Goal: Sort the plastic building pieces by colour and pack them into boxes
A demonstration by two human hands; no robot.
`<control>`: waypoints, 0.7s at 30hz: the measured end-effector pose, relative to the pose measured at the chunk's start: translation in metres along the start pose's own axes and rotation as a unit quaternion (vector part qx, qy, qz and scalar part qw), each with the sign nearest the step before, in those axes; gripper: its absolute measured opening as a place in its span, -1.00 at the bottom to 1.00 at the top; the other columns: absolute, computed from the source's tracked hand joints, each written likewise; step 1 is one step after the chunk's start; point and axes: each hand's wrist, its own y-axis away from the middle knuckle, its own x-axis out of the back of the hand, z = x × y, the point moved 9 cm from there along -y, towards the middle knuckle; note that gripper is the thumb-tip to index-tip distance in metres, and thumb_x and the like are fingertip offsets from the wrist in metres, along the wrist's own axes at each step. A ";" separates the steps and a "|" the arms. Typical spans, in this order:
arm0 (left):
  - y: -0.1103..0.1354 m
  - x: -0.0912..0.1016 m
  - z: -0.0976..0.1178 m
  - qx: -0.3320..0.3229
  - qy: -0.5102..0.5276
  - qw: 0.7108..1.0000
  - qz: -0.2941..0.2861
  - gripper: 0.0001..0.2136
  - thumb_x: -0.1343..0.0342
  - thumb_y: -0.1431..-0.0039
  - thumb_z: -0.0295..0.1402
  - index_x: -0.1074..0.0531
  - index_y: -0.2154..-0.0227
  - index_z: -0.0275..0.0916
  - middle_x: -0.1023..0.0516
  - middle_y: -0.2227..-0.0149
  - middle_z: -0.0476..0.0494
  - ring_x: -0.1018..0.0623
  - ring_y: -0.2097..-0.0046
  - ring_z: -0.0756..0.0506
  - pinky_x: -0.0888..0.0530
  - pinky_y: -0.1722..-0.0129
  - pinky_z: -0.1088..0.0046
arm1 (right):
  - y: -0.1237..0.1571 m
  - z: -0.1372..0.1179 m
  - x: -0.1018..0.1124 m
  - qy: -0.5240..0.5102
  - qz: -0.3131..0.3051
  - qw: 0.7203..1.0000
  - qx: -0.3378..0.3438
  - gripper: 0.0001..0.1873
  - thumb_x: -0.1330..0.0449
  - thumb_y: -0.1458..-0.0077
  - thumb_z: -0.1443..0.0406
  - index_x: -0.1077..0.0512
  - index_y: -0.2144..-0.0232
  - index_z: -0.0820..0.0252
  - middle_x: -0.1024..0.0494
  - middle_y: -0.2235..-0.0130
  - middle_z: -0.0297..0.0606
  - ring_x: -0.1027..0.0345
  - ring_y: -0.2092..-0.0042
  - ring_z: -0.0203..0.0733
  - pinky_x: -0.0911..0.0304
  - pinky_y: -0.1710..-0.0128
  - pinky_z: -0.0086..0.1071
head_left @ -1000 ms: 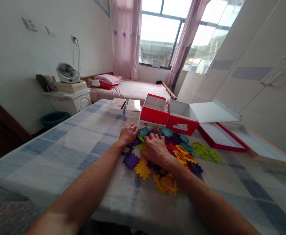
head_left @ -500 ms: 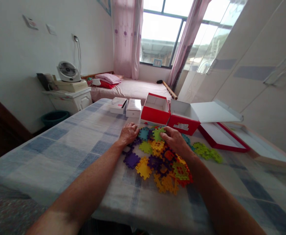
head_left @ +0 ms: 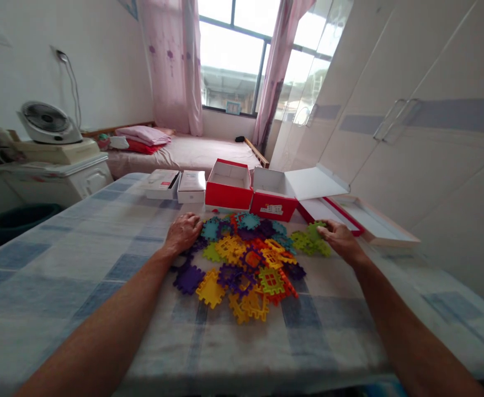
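A heap of coloured plastic interlocking tiles (head_left: 245,262) lies on the checked tablecloth (head_left: 80,259): purple, yellow, teal, orange, red and green. My left hand (head_left: 182,232) rests palm down on the heap's left edge, fingers curled over purple and teal pieces. My right hand (head_left: 341,238) lies at the right end, its fingers on the green tiles (head_left: 308,240), palm down and loosely spread. Whether it grips a piece is hidden.
Two open red boxes (head_left: 229,190) (head_left: 275,201) stand behind the heap, with a flat red-edged lid (head_left: 328,209) and a tray (head_left: 374,223) to the right. Two white boxes (head_left: 177,184) sit at the back left. A bed, a fan on a cabinet and wardrobe doors surround the table.
My right hand moved from the middle of the heap across to the green tiles at the right. The camera turned right. My left hand stayed at the heap's left edge.
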 end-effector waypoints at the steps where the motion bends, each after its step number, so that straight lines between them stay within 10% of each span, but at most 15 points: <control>1: 0.000 0.000 0.000 -0.001 -0.002 1.000 -0.001 -0.64 0.21 -0.24 -0.22 -0.47 0.17 -0.22 -0.46 0.01 -0.20 -0.43 -0.03 -0.15 -0.32 -0.05 0.35 | 0.000 0.003 -0.001 0.025 0.001 1.000 0.006 -0.62 -0.06 -0.01 0.23 -0.45 0.13 0.25 -0.54 0.23 -0.11 -0.41 0.22 -0.08 -0.26 0.17 -0.28; 6: 0.000 0.001 0.001 -0.007 -0.011 1.000 -0.004 -0.63 0.21 -0.24 -0.23 -0.48 0.19 -0.23 -0.46 0.02 -0.19 -0.42 -0.04 -0.14 -0.32 -0.06 0.37 | 0.016 -0.029 -0.005 0.117 0.072 0.980 0.146 -0.56 -0.08 -0.02 0.25 -0.41 0.03 0.27 -0.43 0.01 -0.04 -0.26 -0.03 -0.03 -0.13 -0.08 -0.19; 10: 0.000 0.001 0.000 -0.003 -0.007 1.000 0.002 -0.64 0.21 -0.24 -0.23 -0.48 0.19 -0.21 -0.47 0.03 -0.17 -0.43 -0.04 -0.13 -0.32 -0.07 0.38 | 0.030 -0.048 -0.037 0.129 -0.022 0.962 0.241 -0.62 -0.06 -0.09 0.22 -0.43 0.03 0.08 -0.34 -0.12 -0.21 -0.10 -0.17 -0.03 -0.04 -0.15 -0.12; 15: 0.001 0.001 0.001 -0.013 0.001 1.000 0.005 -0.63 0.22 -0.24 -0.22 -0.49 0.21 -0.23 -0.47 0.03 -0.19 -0.44 -0.02 -0.14 -0.33 -0.05 0.36 | 0.032 -0.028 -0.060 0.179 -0.071 0.957 0.218 -0.62 0.02 -0.16 0.19 -0.41 0.01 -0.01 -0.34 -0.14 -0.32 0.00 -0.23 0.04 -0.02 -0.13 0.01; 21: 0.001 0.003 0.002 -0.012 -0.008 1.000 0.011 -0.64 0.21 -0.24 -0.23 -0.48 0.21 -0.23 -0.48 0.05 -0.19 -0.45 -0.01 -0.14 -0.33 -0.05 0.37 | 0.034 -0.017 -0.031 0.218 0.024 0.959 0.178 -0.67 0.02 -0.14 0.27 -0.49 0.15 0.11 -0.43 -0.02 -0.16 -0.19 -0.11 0.02 -0.14 -0.03 -0.05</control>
